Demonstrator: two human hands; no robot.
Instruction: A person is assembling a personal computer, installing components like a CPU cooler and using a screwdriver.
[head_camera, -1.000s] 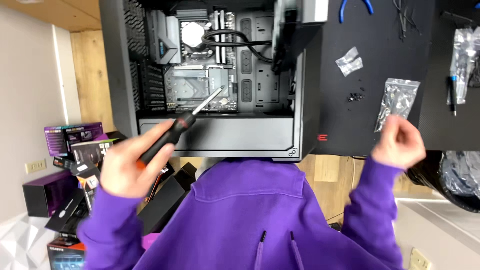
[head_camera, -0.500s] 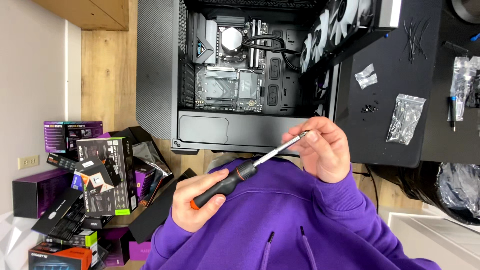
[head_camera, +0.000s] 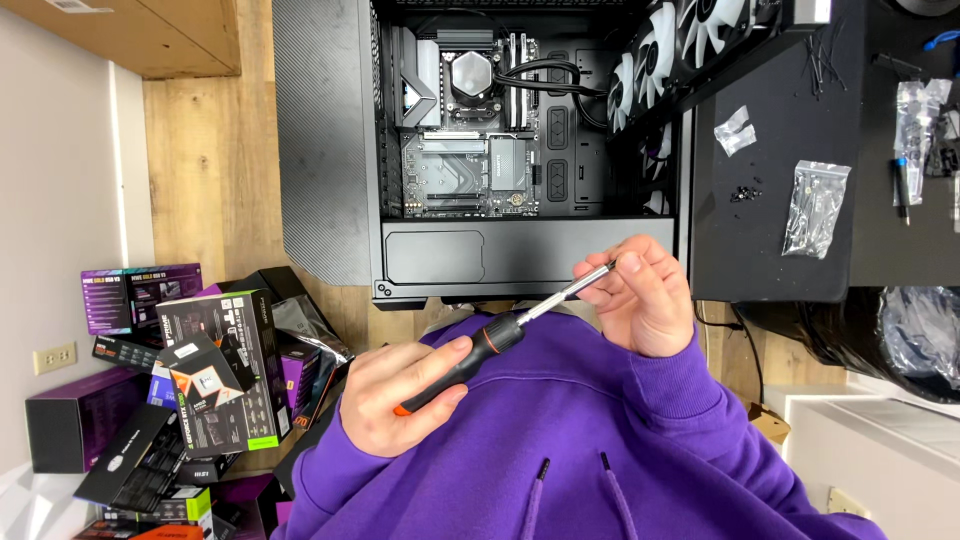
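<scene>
1. gripping the black-and-orange handle of a screwdriver (head_camera: 470, 355), the left hand (head_camera: 400, 400) is closed around it just above the purple hoodie (head_camera: 560, 450), shaft slanting up to the right.
2. the right hand (head_camera: 645, 300) is closed in a pinch on the metal tip of the shaft; whether a bit or screw sits between the fingers is hidden.
3. the step in hand looks like readying the tip of the tool, with both hands held clear of the work.
4. beyond the hands, an open black computer case (head_camera: 480, 150) lies with its motherboard (head_camera: 470, 160) exposed and white fans (head_camera: 680, 50) along its right side.
5. on the black worktop (head_camera: 780, 250) to the right, a clear bag of hardware (head_camera: 815, 205) lies near the front edge, with small black screws (head_camera: 745, 192) just beside it.
6. the next move likely calls for a steady tip and careful aim into the case.
7. a stack of product boxes (head_camera: 200, 370) crowds the floor at the left.
</scene>
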